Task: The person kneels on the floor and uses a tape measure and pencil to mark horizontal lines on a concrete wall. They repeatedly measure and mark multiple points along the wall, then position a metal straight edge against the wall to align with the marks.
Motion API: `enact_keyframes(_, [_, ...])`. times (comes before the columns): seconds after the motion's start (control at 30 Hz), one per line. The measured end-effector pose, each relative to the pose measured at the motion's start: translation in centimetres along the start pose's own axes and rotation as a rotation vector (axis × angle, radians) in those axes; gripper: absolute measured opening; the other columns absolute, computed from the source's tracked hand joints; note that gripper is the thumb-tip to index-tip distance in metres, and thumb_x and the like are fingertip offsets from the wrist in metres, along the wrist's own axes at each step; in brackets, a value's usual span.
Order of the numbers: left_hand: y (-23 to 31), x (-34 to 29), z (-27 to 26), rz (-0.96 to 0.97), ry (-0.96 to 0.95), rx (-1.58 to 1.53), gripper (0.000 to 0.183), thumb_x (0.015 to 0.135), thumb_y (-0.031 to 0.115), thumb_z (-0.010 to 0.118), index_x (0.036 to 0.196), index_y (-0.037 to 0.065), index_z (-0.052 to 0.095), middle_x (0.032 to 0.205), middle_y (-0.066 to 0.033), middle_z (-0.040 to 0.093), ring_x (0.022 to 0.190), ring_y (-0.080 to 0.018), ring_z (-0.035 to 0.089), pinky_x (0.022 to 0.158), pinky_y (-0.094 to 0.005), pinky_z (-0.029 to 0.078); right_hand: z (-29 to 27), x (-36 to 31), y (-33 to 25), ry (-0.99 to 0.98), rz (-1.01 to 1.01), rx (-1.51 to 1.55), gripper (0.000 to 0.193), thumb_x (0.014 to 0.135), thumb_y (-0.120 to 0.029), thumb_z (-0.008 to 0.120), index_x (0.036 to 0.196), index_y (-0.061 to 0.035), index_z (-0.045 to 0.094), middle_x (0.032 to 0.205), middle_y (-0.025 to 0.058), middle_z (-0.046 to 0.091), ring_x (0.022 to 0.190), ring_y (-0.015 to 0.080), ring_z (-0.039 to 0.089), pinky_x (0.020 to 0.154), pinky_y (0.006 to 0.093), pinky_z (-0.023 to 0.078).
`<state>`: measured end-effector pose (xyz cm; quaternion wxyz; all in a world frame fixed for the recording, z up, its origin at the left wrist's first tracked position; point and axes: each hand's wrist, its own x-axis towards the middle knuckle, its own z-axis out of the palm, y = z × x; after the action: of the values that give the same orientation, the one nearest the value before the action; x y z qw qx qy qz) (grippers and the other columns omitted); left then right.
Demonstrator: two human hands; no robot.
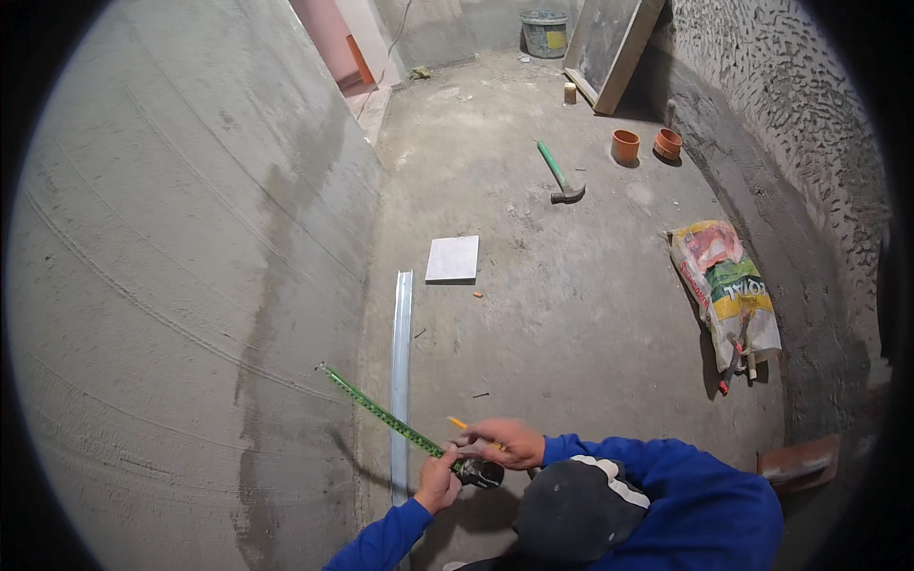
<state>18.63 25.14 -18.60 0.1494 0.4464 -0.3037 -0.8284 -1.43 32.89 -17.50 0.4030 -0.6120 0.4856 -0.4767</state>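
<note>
My left hand (pixel 439 482) is closed around a tape measure (pixel 479 473) with a dark case. Its green blade (pixel 386 415) is pulled out up and to the left, with the end near the left wall. My right hand (pixel 514 443), fingers bent, grips a yellow pencil (pixel 459 423) just above the case. Under the blade a long metal profile (pixel 403 328) lies on the floor along the left wall. Beyond it to the right is a square white tile (pixel 452 259). A small dark screw (pixel 481 394) lies near my right hand.
Farther off lie a green-handled claw hammer (pixel 555 171) and two orange pipe fittings (pixel 625 146). A plastic bag (pixel 725 285) and a trowel (pixel 800 462) are at the right. A leaning framed board (pixel 614 52) and a bucket (pixel 545 35) stand at the back. Plastered walls flank the floor.
</note>
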Motion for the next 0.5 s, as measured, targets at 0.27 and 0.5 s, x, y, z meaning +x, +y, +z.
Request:
enact_keyframes(0.27, [1.0,-0.8,-1.3,0.080,-0.107,0.278,0.036,0.101,0.027,0.050,0.122,-0.002,0.053,0.098,-0.0195,0.069,0.087,-0.0224,0.068,0.079,-0.0360,0.056,-3.3,-2.8,3.2,0.226,0.142,-0.216,0.036,0.093,-0.017,0.050,0.126,-0.0031,0.057,0.107,0.0170,0.065,0.090,0.0328,0.064,0.084,0.0381,0.051])
enact_keyframes(0.5, [2.0,-1.0,-0.7,0.233,-0.124,0.569,0.033,0.101,0.027,0.053,0.116,-0.002,0.059,0.094,-0.0105,0.071,0.086,-0.0137,0.064,0.078,-0.0273,0.051,1.1,-4.1,2.9,-0.345,0.703,0.542,0.054,0.097,-0.043,0.054,0.141,-0.0132,0.047,0.091,0.0065,0.061,0.070,0.0094,0.055,0.059,0.0239,0.046])
